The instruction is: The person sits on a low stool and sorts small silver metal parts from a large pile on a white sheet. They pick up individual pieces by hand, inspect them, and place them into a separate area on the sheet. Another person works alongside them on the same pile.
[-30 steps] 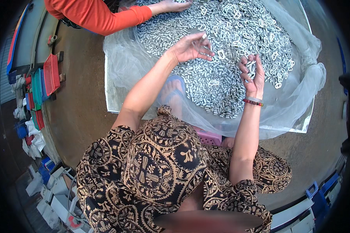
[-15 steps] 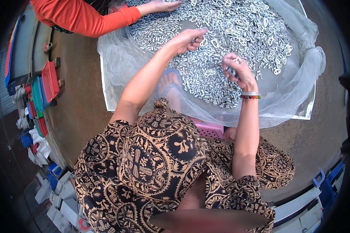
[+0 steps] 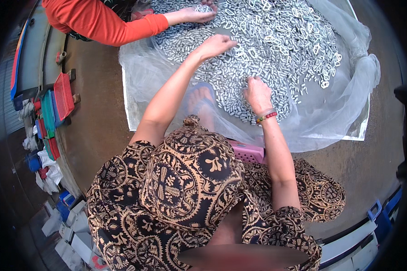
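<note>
A broad heap of small silver metal cylinders (image 3: 233,97) lies in front of me on a sheer white net (image 3: 321,133). Pale oval metal links (image 3: 305,43) are mixed in, mostly on the far right. My left hand (image 3: 216,46) is over the middle of the heap, fingers drawn together, just left of a small cluster of links (image 3: 243,54). What it holds, if anything, is hidden. My right hand (image 3: 259,95), back up and fingers curled, reaches down onto the cylinders nearer to me. Its fingertips and anything in them are out of sight.
At the far left a co-worker's hand (image 3: 200,14), below an orange sleeve (image 3: 135,27), holds several links over the heap. A pink plastic stool (image 3: 248,152) is near my legs. Red basket (image 3: 63,95) and other crates stand at the left.
My right hand has turned from palm-up with pieces in it to back-up, moving left and down onto the heap. My left hand has shifted slightly left. The co-worker's hand now shows links.
</note>
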Motion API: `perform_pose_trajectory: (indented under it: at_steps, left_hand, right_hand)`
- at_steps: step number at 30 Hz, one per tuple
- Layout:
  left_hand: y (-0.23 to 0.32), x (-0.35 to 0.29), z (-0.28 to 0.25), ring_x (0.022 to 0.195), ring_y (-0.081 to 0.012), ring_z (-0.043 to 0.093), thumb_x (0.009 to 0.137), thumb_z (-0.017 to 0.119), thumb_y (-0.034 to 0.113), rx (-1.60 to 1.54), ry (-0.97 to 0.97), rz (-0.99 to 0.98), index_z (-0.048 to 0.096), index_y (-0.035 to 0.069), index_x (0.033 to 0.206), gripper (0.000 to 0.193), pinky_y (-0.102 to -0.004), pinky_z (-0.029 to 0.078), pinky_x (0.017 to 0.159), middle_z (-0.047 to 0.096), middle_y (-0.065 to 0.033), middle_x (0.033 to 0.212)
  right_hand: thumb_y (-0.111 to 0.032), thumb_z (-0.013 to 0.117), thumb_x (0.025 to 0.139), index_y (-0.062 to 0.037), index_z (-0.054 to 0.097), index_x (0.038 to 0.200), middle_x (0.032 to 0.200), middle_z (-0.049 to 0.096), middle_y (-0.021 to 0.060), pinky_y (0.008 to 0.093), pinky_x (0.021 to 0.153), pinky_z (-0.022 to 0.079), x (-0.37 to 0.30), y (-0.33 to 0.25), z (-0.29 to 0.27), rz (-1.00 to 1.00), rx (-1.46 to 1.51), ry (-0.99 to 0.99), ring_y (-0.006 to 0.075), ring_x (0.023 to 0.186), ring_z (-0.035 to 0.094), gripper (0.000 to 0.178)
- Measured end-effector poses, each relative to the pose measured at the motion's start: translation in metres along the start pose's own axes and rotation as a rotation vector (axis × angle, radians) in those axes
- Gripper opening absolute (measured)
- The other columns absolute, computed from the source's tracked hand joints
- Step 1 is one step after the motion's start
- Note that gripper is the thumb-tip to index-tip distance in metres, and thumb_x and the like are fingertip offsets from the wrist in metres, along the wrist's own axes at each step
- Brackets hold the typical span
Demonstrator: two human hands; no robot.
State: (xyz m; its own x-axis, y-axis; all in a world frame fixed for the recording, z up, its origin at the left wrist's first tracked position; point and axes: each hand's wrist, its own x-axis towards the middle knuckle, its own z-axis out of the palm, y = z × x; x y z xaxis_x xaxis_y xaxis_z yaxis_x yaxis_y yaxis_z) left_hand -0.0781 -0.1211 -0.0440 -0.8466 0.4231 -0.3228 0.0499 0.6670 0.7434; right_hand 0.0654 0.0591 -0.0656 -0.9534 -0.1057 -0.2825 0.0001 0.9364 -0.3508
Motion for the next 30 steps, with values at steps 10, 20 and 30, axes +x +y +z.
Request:
perform_pose_trajectory:
  at_steps: [10, 20, 30]
  left_hand:
    - [-0.009, -0.001, 0.041, 0.080, -0.0287, 0.064, 0.081, 0.062, 0.027, 0.130, 0.066, 0.106, 0.068, 0.006, 0.093, 0.024, -0.0379, 0.048, 0.074, 0.066, -0.0158, 0.084]
    - [0.006, -0.005, -0.007, 0.069, -0.0095, 0.057, 0.089, 0.056, 0.022, -1.362, -0.150, 0.020, 0.056, 0.006, 0.088, 0.016, -0.0194, 0.047, 0.050, 0.056, -0.0023, 0.080]
    - [-0.029, 0.023, 0.060, 0.087, -0.0411, 0.058, 0.077, 0.067, 0.024, 0.347, 0.170, 0.182, 0.060, -0.003, 0.085, 0.029, -0.0449, 0.046, 0.077, 0.061, -0.0251, 0.089]
  right_hand:
    - [-0.014, 0.068, 0.075, -0.0077, 0.067, 0.092, 0.074, 0.061, -0.0010, 0.0170, 0.039, 0.034, 0.014, 0.044, -0.069, 0.332, 1.327, -0.187, 0.0063, 0.049, 0.049, 0.018]
    - [-0.019, 0.059, 0.087, -0.0087, 0.051, 0.120, 0.084, 0.057, 0.0114, 0.0160, 0.033, 0.030, 0.019, 0.064, -0.054, 0.361, 2.033, -0.365, 0.0147, 0.057, 0.050, 0.035]
    - [-0.010, 0.059, 0.085, -0.0048, 0.053, 0.113, 0.093, 0.055, 0.0137, 0.0172, 0.035, 0.031, 0.028, 0.078, -0.044, 0.420, 2.421, -0.189, 0.0174, 0.066, 0.048, 0.030]
